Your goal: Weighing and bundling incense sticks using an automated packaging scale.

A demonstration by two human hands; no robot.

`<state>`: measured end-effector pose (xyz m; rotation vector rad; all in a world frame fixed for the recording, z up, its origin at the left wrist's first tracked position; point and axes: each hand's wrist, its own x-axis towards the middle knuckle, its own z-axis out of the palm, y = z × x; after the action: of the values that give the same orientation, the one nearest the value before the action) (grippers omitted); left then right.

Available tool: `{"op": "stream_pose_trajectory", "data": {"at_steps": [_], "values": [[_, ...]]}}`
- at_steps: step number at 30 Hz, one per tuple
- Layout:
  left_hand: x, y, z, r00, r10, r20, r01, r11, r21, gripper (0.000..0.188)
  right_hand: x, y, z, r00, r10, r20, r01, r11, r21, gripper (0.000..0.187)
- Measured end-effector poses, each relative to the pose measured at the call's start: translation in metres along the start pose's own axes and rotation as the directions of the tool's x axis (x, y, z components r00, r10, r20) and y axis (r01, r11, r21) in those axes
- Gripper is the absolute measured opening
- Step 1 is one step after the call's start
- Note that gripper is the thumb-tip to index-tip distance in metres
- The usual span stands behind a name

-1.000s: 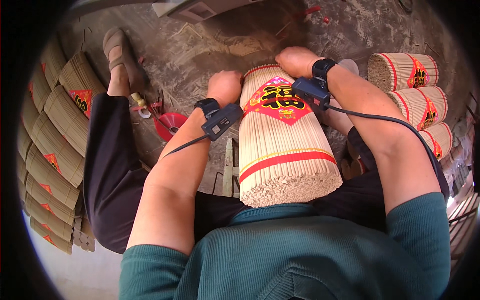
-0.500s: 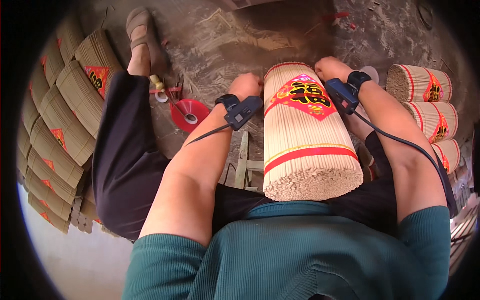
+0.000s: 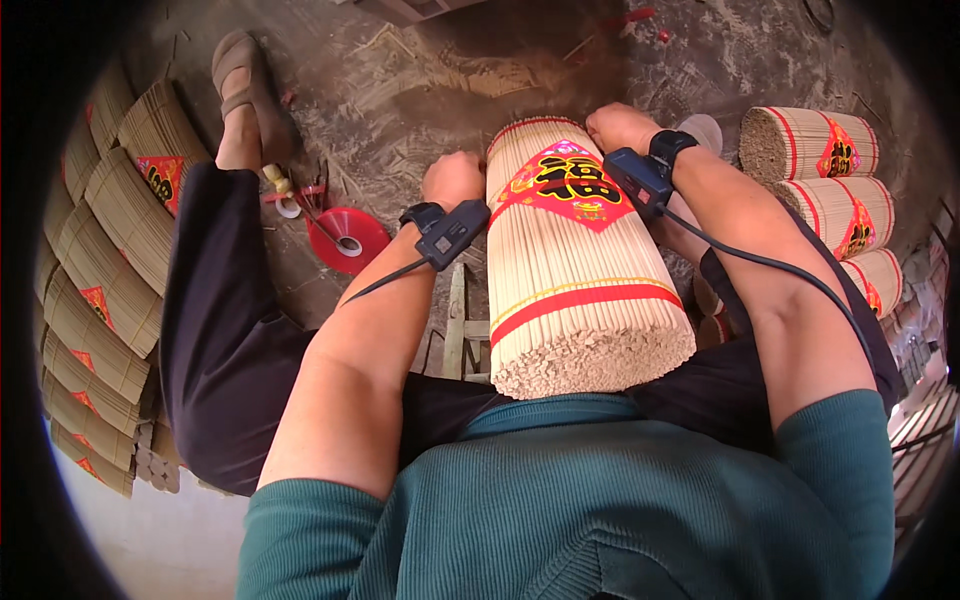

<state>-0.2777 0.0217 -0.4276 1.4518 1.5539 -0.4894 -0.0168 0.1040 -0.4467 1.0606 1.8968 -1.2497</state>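
Note:
A thick bundle of thin pale sticks (image 3: pixel 585 275) lies lengthwise across my lap, its cut end towards me. Red and yellow bands circle its near end, and a red diamond label with black and gold print sits on top near the far end. At its far left side is my left hand (image 3: pixel 455 180), curled with the knuckles up. My right hand (image 3: pixel 622 128) is bent around the far right edge, also curled. The fingertips of both hands are hidden, so what they grip does not show. Each wrist wears a black strap with a small dark cabled box.
Stacked stick bundles (image 3: pixel 120 215) with red labels line the left side. More banded bundles (image 3: pixel 835 215) are piled at the right. A red tape reel (image 3: pixel 327 242) lies on the floor by my left leg, near a few small tools. A wooden frame (image 3: pixel 456 325) shows below the bundle.
The whole view has shifted, so the bundle, hands and floor items appear farther left. Both hands keep nearly the same place and curl beside the bundle's far end.

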Motion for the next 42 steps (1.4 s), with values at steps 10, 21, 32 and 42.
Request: {"op": "stream_pose_trajectory", "data": {"at_steps": [10,21,32,42], "values": [[0.019,-0.007,-0.035,0.980,0.190,0.066,-0.188,0.982,-0.028,0.021,-0.021,0.016,-0.020,0.998,-0.029,0.053,0.005,0.917,0.400,0.016],[-0.136,0.062,-0.201,0.814,0.466,0.345,-0.129,0.725,-0.676,0.023,-0.208,-0.100,-0.135,0.993,-0.030,0.111,-0.065,0.652,0.756,0.043],[-0.189,0.071,-0.169,0.933,0.346,0.104,-0.180,0.695,-0.696,0.026,-0.225,-0.123,-0.107,0.984,-0.074,-0.161,0.151,0.830,0.537,0.061],[-0.181,0.073,-0.178,0.901,0.383,0.204,-0.110,0.656,-0.747,0.027,-0.220,-0.122,-0.114,0.992,-0.110,-0.061,0.125,0.836,0.535,0.059]]}}
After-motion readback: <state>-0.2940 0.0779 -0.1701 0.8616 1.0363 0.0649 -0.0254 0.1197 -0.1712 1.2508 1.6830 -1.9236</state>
